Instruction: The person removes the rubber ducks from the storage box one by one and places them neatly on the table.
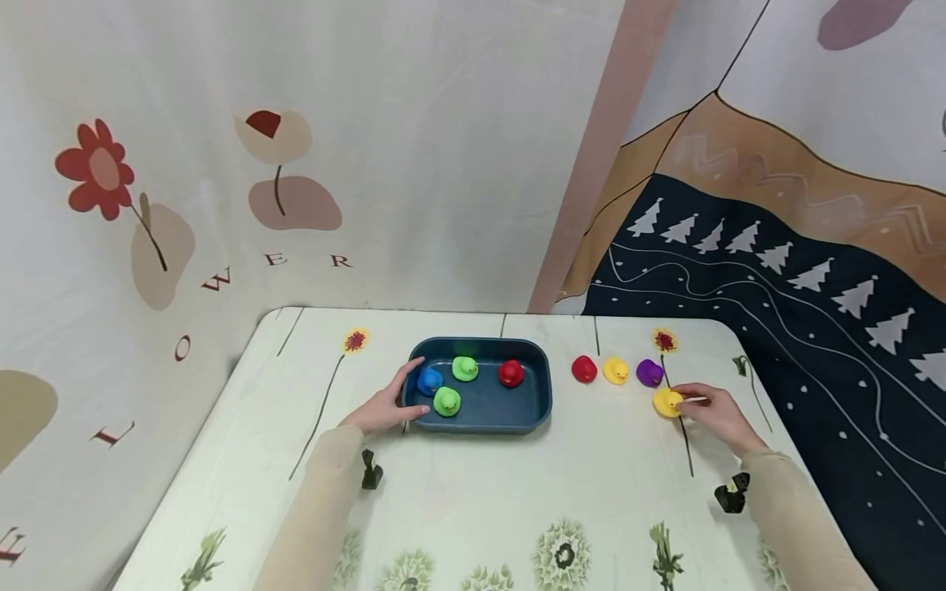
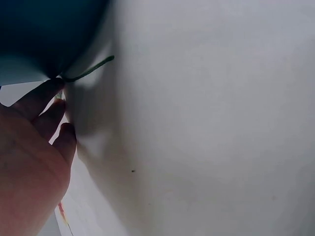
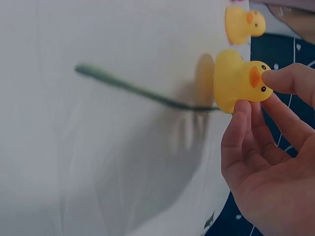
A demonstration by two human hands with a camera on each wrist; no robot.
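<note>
My right hand (image 1: 715, 414) pinches a yellow rubber duck (image 1: 667, 402) between thumb and fingertips at the right part of the table. In the right wrist view the duck's head (image 3: 258, 81) has an orange beak, with the thumb right at it. On the other side, my left hand (image 1: 386, 406) holds the left end of a dark blue tray (image 1: 491, 412), thumb at the near rim and fingers at the far left corner. Inside the tray sit a blue duck (image 1: 429, 381), two green ducks (image 1: 465, 368) and a red duck (image 1: 510, 373).
Right of the tray, a red duck (image 1: 584, 369), another yellow duck (image 1: 616, 370) and a purple duck (image 1: 649, 373) stand in a row. The table (image 1: 473, 492) wears a white cloth printed with flowers. Printed curtains (image 1: 443, 164) hang behind it.
</note>
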